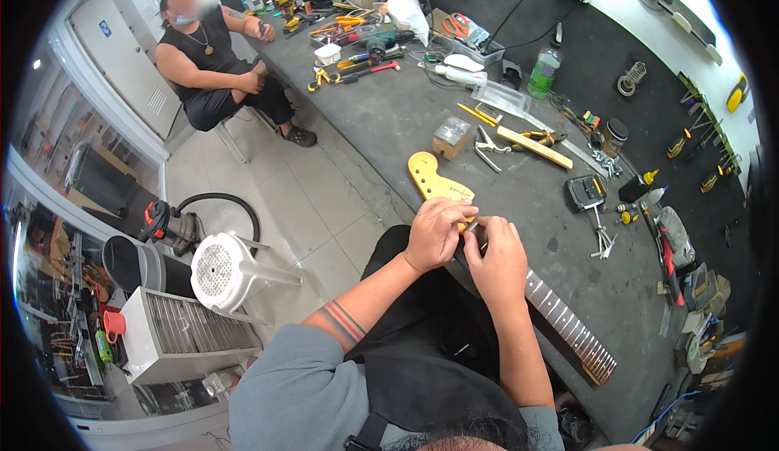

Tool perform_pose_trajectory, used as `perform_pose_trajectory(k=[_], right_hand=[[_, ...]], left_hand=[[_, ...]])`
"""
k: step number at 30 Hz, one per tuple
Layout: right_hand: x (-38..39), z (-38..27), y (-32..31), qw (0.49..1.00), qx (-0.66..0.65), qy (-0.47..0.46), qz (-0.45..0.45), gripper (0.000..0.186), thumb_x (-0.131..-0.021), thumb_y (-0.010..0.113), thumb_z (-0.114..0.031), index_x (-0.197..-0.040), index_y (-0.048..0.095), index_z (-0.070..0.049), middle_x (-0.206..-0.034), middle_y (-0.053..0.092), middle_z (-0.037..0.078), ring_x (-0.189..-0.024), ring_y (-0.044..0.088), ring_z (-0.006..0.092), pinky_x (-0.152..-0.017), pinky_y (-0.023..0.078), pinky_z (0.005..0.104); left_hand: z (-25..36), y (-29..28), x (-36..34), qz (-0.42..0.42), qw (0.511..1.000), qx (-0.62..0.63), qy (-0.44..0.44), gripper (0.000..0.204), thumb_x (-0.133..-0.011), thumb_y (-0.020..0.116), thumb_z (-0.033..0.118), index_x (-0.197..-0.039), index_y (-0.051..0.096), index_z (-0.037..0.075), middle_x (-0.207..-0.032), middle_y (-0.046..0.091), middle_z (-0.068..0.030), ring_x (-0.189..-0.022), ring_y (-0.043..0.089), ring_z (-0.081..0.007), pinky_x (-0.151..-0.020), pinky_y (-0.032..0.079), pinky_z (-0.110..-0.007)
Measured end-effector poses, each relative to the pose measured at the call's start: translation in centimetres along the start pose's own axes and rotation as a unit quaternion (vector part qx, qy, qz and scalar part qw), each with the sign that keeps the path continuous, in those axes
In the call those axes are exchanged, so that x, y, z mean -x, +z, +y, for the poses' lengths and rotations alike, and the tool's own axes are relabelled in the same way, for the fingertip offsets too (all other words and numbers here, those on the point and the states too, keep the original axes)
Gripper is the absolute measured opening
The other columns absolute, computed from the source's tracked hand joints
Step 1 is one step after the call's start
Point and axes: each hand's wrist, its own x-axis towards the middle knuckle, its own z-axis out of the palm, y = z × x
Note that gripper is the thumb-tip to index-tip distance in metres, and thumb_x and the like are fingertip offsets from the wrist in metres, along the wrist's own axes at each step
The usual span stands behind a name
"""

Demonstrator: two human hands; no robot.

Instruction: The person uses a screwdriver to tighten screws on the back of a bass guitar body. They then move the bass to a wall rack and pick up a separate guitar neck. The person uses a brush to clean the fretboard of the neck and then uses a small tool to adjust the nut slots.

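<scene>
A guitar neck lies along the table's near edge, its yellow headstock (pixel 438 182) pointing away to the left. Its dark fretboard (pixel 570 328) with pale dots runs toward the lower right. My left hand (pixel 436 234) is closed over the neck just below the headstock. Close beside it, my right hand (pixel 497 260) bends over the same spot, thumb and fingers pinched together. A small dark, shiny piece shows at its fingertips, too hidden to name. Both hands cover the part of the neck between headstock and fretboard.
Just past the headstock stands a small wooden block (pixel 451 138) with a grey top. A capo-like clamp (pixel 488 149), a wooden strip (pixel 534 148) and a green bottle (pixel 544 70) lie or stand farther off. Another person (pixel 213 66) sits at the far left. A white stool (pixel 219 268) stands left.
</scene>
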Motion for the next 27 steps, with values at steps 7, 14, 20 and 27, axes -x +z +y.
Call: perform_pose_trajectory(k=[7, 14, 20, 27], right_hand=[[-0.7, -0.5, 0.7, 0.998, 0.051, -0.022, 0.016, 0.030, -0.099, 0.084, -0.025, -0.117, 0.071, -0.005, -0.107, 0.073, 0.014, -0.102, 0.071, 0.0363, -0.088, 0.058, 0.0495], [-0.1, 0.1, 0.5, 0.997, 0.070, -0.017, 0.023, 0.025, -0.099, 0.082, -0.027, -0.111, 0.071, -0.007, -0.106, 0.071, 0.012, -0.103, 0.072, 0.0335, -0.088, 0.057, 0.0494], [2.7, 1.1, -1.7, 0.995, 0.098, -0.004, 0.008, 0.035, -0.098, 0.084, -0.025, -0.126, 0.073, -0.007, -0.117, 0.071, 0.009, -0.112, 0.071, 0.0313, -0.096, 0.055, 0.0463], [13.3, 5.6, -13.7, 0.985, 0.161, 0.065, 0.022, 0.036, -0.097, 0.086, -0.029, -0.123, 0.074, -0.007, -0.121, 0.072, 0.010, -0.119, 0.067, 0.0321, -0.106, 0.051, 0.0479]], left_hand=[[0.8, -2.8, -1.2, -0.118, 0.987, 0.045, -0.094, 0.037, -0.104, 0.062, 0.002, -0.139, 0.071, 0.008, -0.140, 0.079, -0.0104, -0.135, 0.072, -0.0334, -0.120, 0.048, -0.049], [0.3, -5.1, -3.6, -0.192, 0.957, 0.107, -0.190, 0.049, -0.098, 0.068, -0.001, -0.147, 0.067, 0.004, -0.148, 0.072, -0.0189, -0.140, 0.067, -0.0396, -0.124, 0.049, -0.049], [1.9, -5.8, -7.8, -0.332, 0.928, 0.113, -0.129, 0.057, -0.094, 0.078, 0.005, -0.150, 0.068, 0.005, -0.149, 0.070, -0.0186, -0.142, 0.064, -0.0386, -0.125, 0.047, -0.047], [3.8, -4.0, -13.2, -0.523, 0.852, -0.003, -0.016, 0.053, -0.086, 0.093, 0.012, -0.136, 0.078, 0.002, -0.126, 0.075, -0.0111, -0.122, 0.067, -0.0371, -0.108, 0.054, -0.046]])
